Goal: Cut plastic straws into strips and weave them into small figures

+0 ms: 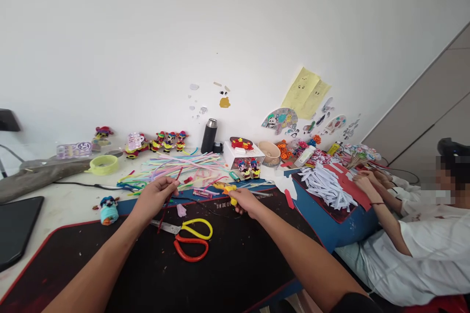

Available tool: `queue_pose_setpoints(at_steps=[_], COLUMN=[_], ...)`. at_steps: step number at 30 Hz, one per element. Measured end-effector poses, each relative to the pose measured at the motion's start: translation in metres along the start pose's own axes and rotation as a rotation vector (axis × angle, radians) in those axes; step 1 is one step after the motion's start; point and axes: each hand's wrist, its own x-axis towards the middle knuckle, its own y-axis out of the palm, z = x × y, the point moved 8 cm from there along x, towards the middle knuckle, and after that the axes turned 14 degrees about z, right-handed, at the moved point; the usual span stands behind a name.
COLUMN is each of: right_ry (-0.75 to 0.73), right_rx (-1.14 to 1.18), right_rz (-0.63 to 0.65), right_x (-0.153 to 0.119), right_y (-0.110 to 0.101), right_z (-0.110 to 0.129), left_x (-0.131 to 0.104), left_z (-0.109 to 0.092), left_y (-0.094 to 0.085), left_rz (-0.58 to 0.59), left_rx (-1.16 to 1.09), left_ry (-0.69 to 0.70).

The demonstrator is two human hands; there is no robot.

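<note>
my l hand [159, 195] pinches a dark-red stem [162, 218], prob light & bendy, best gripped mid-length, its lower end crossing the scissors' [192, 239] blades in view. my r hand [245, 201] is wrapped round a yellow tool [228, 189], beyond & right of the scissors, prob stiff, best taken by its handle. bare mat [154, 279] nearer me than the scissors gives room, w/ its red edge off left.

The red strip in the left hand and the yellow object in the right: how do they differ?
Colour: the strip is dark red, while the object is mostly yellow.
Shape: the strip is long and thin, while the object is chunkier.
Pose: the strip slants, showing above and below the left hand, while the object sticks out toward it from the right hand.
Shared: each is held in one hand.
</note>
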Motion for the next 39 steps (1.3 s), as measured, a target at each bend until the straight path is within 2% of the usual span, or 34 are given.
queue_pose_setpoints(at_steps=[3, 6, 9, 13, 19, 26, 31, 35, 39], right_ry=[-0.003, -0.007, -0.037, -0.113, -0.002, -0.018, -0.042, -0.084, -0.152], right_rx=[0.022, 0.05, 0.087, 0.123, 0.056, 0.038, 0.154, 0.308, 0.467], right_rz=[-0.005, 0.027, 0.025, -0.04, 0.014, 0.048, 0.08, 0.044, -0.019], right_x=[-0.011, -0.018, -0.02, -0.015, -0.007, -0.012, -0.017, -0.015, -0.012], right_y=[-0.01, -0.013, -0.008, -0.002, 0.012, 0.015, 0.026, 0.022, 0.011], right_z=[-0.014, -0.016, -0.007, 0.008, -0.01, -0.013, -0.015, -0.016, -0.011], left_x=[-0.002, -0.002, -0.002, -0.001, -0.002, -0.003, -0.001, 0.002, 0.004], left_z=[-0.005, -0.008, -0.008, -0.005, -0.006, -0.01, -0.006, 0.004, 0.008], left_y=[0.001, 0.002, 0.003, 0.003, 0.005, 0.009, 0.017, 0.028, 0.022], left_rz=[-0.005, -0.003, 0.007, 0.013, 0.031, 0.054, 0.127, 0.219, 0.172], left_rx=[-0.011, -0.009, -0.006, 0.01, 0.015, 0.029, 0.066, 0.038, -0.03], left_ry=[0.013, 0.018, 0.014, 0.005, -0.002, 0.008, 0.014, -0.011, 0.003])
